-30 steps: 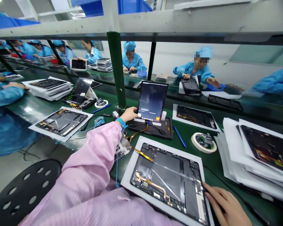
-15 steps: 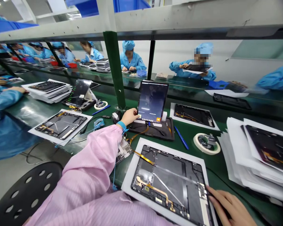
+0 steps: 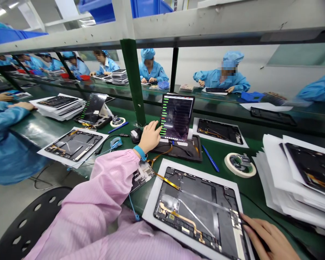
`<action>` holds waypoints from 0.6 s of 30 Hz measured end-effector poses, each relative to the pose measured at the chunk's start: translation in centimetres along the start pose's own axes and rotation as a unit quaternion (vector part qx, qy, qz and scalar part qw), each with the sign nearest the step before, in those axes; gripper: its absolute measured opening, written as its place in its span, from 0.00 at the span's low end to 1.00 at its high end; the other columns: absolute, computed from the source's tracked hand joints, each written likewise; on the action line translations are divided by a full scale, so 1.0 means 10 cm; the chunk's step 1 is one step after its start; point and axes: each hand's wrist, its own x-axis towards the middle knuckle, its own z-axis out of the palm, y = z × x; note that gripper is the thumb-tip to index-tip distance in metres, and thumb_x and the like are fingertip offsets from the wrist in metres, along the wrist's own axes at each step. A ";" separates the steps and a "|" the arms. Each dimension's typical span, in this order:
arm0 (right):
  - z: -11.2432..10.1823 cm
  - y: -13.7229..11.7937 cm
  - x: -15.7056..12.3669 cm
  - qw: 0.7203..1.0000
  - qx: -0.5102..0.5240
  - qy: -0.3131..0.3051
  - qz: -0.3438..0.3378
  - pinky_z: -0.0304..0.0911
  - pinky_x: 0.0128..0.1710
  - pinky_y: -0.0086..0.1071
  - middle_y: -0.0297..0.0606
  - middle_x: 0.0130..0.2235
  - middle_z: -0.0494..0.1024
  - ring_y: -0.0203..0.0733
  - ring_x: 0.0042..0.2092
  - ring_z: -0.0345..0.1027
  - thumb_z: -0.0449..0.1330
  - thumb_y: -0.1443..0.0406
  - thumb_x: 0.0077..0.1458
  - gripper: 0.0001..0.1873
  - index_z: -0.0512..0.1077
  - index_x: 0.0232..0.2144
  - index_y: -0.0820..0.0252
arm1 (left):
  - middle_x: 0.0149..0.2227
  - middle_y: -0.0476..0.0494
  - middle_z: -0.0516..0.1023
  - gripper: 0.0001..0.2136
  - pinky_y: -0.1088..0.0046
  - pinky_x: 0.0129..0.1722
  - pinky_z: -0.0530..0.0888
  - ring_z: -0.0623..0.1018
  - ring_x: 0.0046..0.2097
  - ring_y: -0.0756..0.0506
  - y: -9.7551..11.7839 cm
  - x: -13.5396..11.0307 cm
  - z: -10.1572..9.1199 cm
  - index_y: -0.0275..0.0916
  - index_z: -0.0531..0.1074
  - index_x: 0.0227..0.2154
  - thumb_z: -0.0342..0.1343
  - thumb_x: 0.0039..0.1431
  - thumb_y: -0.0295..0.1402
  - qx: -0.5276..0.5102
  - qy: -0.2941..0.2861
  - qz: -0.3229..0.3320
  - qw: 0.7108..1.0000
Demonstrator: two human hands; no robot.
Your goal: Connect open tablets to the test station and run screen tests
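My left hand (image 3: 151,136) is open, fingers stretched out, with the fingertips at the left edge of an upright tablet screen (image 3: 177,117). The lit screen shows rows of green marks and one red mark, and it stands in a dark holder (image 3: 196,153). In front of me an opened tablet housing (image 3: 197,206) lies on a white sheet, its boards and ribbon cables exposed. A gold ribbon cable (image 3: 166,180) runs from it toward the holder. At the housing's right edge my right hand (image 3: 271,236) pinches a dark, slim piece that looks like a cable plug, partly hidden by the fingers.
Stacked housings with paper sheets (image 3: 276,195) stand at the right. Nearby are a tape roll (image 3: 250,171), a blue pen (image 3: 210,158) and another housing (image 3: 219,130). A green post (image 3: 134,79) rises behind my left hand. Several co-workers in blue sit around.
The screen has gone from a mostly plain dark page to rows of green marks. My left fingers have spread from a pinch at the screen's lower left corner. My right hand stays at the housing.
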 end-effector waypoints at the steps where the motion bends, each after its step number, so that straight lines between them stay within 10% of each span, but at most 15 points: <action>1: 0.00 0.00 0.00 1.000 0.002 0.003 0.000 0.68 0.43 0.38 0.40 0.45 0.75 0.46 0.44 0.70 0.49 0.56 0.63 0.19 0.73 0.48 0.55 | 0.64 0.32 0.59 0.20 0.53 0.59 0.58 0.56 0.65 0.35 0.01 0.00 0.02 0.36 0.69 0.54 0.46 0.59 0.26 -0.003 -0.004 0.006 1.000; 11: -0.02 -0.02 0.02 1.000 0.000 0.002 -0.005 0.67 0.42 0.37 0.40 0.45 0.75 0.44 0.44 0.70 0.49 0.56 0.64 0.19 0.72 0.49 0.55 | 0.68 0.32 0.47 0.26 0.53 0.64 0.49 0.47 0.69 0.37 0.20 0.04 0.02 0.35 0.60 0.61 0.47 0.58 0.27 0.011 -0.009 -0.002 1.000; 18: -0.08 -0.11 0.06 0.999 -0.043 0.010 -0.027 0.68 0.41 0.38 0.41 0.42 0.75 0.44 0.41 0.71 0.49 0.54 0.64 0.20 0.73 0.48 0.55 | 0.45 0.39 0.77 0.13 0.62 0.51 0.69 0.73 0.50 0.40 1.19 -0.25 -0.57 0.38 0.73 0.44 0.48 0.59 0.30 -0.127 -0.167 0.106 0.972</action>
